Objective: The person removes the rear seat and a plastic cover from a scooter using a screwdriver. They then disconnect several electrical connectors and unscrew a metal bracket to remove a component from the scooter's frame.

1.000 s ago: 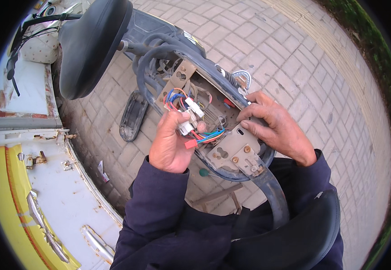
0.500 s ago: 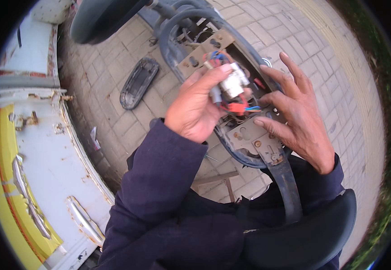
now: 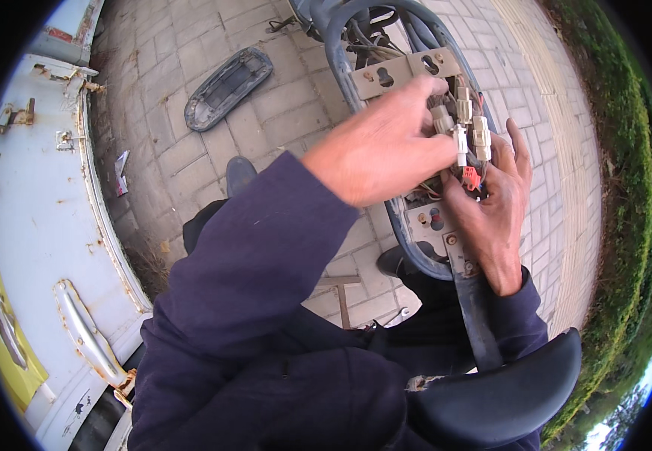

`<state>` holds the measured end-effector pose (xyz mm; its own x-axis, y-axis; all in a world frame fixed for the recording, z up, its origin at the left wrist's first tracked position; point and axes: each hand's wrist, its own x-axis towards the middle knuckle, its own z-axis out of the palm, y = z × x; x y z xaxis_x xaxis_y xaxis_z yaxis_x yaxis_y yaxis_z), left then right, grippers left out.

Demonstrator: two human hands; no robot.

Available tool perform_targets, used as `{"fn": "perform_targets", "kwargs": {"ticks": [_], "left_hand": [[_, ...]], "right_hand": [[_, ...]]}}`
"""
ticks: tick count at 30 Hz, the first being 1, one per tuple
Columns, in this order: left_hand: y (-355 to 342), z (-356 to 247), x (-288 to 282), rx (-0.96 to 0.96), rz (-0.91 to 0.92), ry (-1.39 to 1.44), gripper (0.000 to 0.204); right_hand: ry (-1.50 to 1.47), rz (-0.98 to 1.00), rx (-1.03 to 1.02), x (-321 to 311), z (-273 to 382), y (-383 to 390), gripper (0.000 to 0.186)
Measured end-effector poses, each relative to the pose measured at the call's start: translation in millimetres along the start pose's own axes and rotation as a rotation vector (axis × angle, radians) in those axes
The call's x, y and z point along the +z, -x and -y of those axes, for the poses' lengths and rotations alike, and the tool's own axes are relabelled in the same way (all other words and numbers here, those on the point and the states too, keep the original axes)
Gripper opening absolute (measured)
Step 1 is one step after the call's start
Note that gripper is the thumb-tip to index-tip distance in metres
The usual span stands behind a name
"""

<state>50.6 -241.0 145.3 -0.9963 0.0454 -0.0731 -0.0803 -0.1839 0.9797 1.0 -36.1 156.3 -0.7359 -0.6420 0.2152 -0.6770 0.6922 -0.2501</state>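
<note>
A cluster of pale wire connectors sits at the top of the open compartment in a metal frame [image 3: 333, 64]. My left hand [image 3: 386, 146] reaches over it from the left, thumb and fingers closed about the connectors, with a white connector [image 3: 461, 145] by the thumb tip. Two beige connectors [image 3: 481, 137] stand just right of those fingers. From the right, my right hand [image 3: 495, 207] cups the lower end of the bundle, its thumb beside a red connector [image 3: 471, 178]. Some of its fingertips are hidden behind the wires.
A black saddle [image 3: 499, 398] on a flat metal bar [image 3: 480, 323] is close to my body. An oblong dark cover [image 3: 228, 89] lies on the paving at the left. A rusty white vehicle panel [image 3: 70, 203] stands far left, and a hedge [image 3: 626, 188] runs along the right.
The view has shifted, and the frame now appears farther up and right. The connector bundle has gone down into the compartment. My right hand has closed in on it from beside it.
</note>
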Motion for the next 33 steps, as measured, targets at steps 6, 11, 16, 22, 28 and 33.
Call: {"fn": "perform_targets", "kwargs": {"ticks": [6,11,16,22,28,33], "left_hand": [[44.5,10.1,-13.4,0.336,-0.029,-1.046,0.025],[52.2,30.4,10.5,0.360,-0.071,-1.185,0.025],[36.9,33.7,22.7,0.522,-0.170,-1.249,0.017],[30.8,40.1,27.5,0.562,-0.132,-1.236,0.012],[20.3,43.5,21.2,0.505,-0.095,-1.060,0.011],[14.0,30.3,11.1,0.214,0.017,-0.770,0.017]], "right_hand": [[-0.025,-0.026,0.052,0.1,-0.9,-0.2,0.020],[-0.044,-0.011,0.050,-0.4,-1.2,-1.0,0.020],[-0.081,0.013,0.058,-3.0,-3.2,-1.5,0.023],[-0.144,0.072,0.095,-9.0,-3.9,-1.6,0.026],[-0.177,0.066,0.065,-9.6,-5.8,-3.4,0.025],[-0.131,0.109,0.030,-14.8,-6.8,0.5,0.031]]}}
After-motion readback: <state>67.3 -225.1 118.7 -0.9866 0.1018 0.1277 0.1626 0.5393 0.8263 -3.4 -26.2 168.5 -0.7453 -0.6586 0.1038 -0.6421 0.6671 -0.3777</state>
